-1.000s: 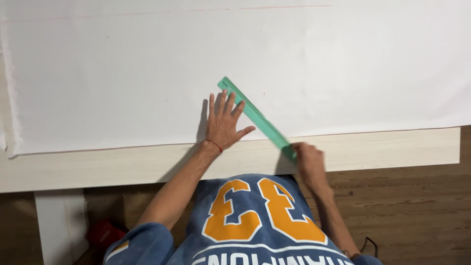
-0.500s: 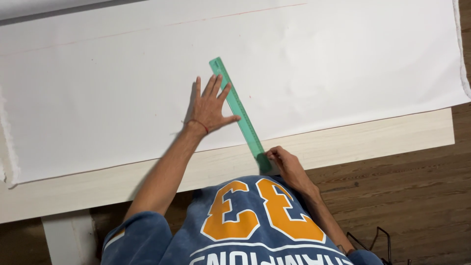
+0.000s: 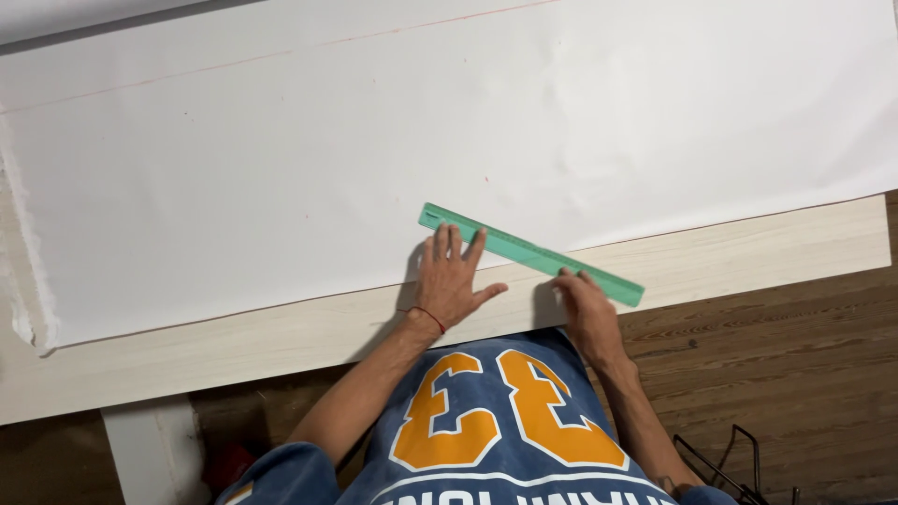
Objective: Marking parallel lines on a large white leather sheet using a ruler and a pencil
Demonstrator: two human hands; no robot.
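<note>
A view from above of a person leaning over a pale wooden table (image 3: 748, 257), with a large white sheet (image 3: 374, 159) of cloth or paper spread across most of it. The landmark here is a green ruler (image 3: 530, 253), lying at a slant: its far end rests on the sheet, its near end reaches over the bare strip of table toward the person.

The left hand (image 3: 449, 281) lies flat just beside the ruler's far end, fingers spread, fingertips touching or nearly touching the ruler's edge. The right hand (image 3: 585, 304) sits at the ruler's near end, fingers bent down onto it; whether they press or pinch it cannot be told, as the hand hides the contact.

A faint red line (image 3: 281, 54) runs across the sheet, well beyond the ruler. A small red dot (image 3: 485, 179) sits on the sheet just past the ruler's far end.

What could go wrong: the ruler may pivot or slide, since only its ends seem held; the loose sheet may creep or wrinkle under the flat palm, throwing off any alignment.

Count: one ruler, one sheet, one table, two hands, one red line, one red dot
</note>
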